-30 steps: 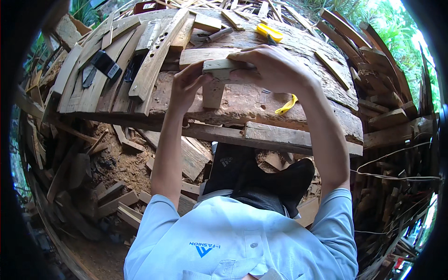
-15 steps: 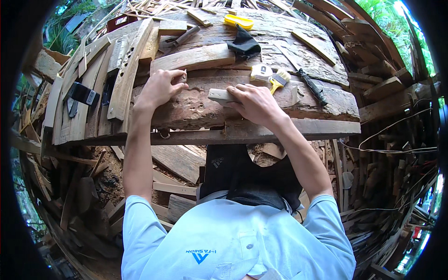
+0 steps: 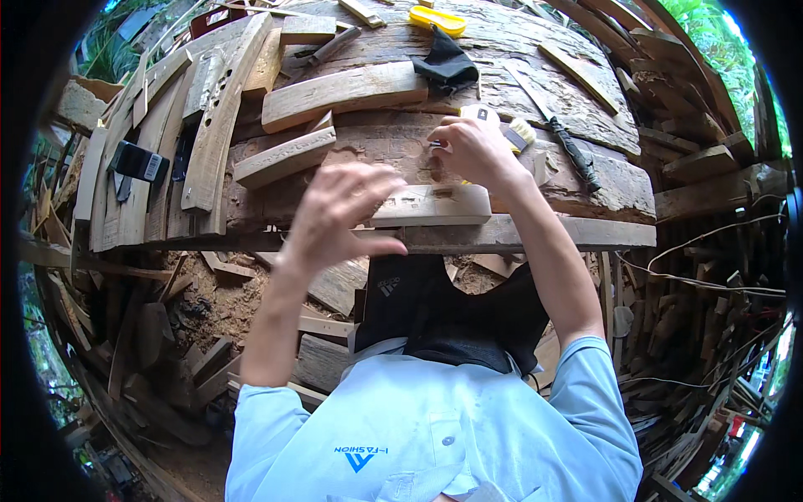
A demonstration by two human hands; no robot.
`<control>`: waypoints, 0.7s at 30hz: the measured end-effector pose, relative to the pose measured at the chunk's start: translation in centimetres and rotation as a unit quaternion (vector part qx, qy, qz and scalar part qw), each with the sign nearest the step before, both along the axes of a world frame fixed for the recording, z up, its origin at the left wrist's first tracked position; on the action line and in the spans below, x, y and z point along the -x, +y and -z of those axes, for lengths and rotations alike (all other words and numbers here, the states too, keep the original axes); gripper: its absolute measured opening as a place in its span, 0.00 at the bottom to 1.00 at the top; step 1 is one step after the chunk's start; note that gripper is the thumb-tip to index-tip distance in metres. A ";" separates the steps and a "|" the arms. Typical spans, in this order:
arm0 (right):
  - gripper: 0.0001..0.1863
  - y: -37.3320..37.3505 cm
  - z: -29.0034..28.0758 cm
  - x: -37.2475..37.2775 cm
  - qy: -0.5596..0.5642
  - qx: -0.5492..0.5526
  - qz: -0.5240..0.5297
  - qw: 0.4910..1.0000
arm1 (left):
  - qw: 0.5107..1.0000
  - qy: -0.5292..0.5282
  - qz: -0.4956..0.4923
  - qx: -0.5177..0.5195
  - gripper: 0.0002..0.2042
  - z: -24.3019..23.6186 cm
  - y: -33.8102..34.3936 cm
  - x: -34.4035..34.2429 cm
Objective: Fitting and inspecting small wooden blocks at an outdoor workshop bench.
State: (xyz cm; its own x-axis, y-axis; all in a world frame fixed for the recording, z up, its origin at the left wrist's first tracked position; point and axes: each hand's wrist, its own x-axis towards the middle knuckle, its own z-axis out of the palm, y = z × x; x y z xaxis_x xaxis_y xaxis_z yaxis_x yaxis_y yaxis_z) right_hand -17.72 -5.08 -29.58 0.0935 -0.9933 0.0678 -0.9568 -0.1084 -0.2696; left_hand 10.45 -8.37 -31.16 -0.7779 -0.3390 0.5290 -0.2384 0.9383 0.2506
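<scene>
My left hand (image 3: 339, 213) is smeared by motion, but its fingers and thumb are spread apart, over the bench's front edge. Beside it lies a pale wood block (image 3: 443, 205) with dark notches on its face. My right hand (image 3: 477, 151) is beyond this block, with curled fingers and a small thing at their tips that I cannot make out. It partly covers a yellow and white tape measure (image 3: 478, 113). Another wood block (image 3: 284, 157) with marks on its side lies to the left, a thin wedge of wood (image 3: 322, 122) behind it.
On the rough plank bench (image 3: 502, 224) are a paintbrush (image 3: 522, 134), a knife with a dark wrapped handle (image 3: 573, 155), a black cloth (image 3: 447, 63), a yellow tray (image 3: 438, 20) and a thick wood piece (image 3: 343, 94). A black box (image 3: 138, 161) is at left. Scrap wood surrounds the bench.
My right hand has let go of a wood block and moved up and right to the tape measure. My left hand has moved toward me and right, fingers spreading. Two blocks now lie on the bench.
</scene>
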 end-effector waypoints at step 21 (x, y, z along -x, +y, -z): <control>0.05 6.6 -1.2 -1.7 -0.416 0.138 0.065 0.896 | 0.975 0.023 0.041 -0.216 0.14 1.1 -2.2 2.3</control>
State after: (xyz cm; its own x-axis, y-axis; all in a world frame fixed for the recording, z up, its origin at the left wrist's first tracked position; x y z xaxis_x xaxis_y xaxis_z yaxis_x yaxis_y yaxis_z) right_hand -16.04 1.49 -28.39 -0.2198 -0.9265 0.3053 -0.4462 -0.1829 -0.8761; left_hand 8.18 -10.61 -32.26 -0.7910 -0.4749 0.3857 -0.1456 0.7584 0.6353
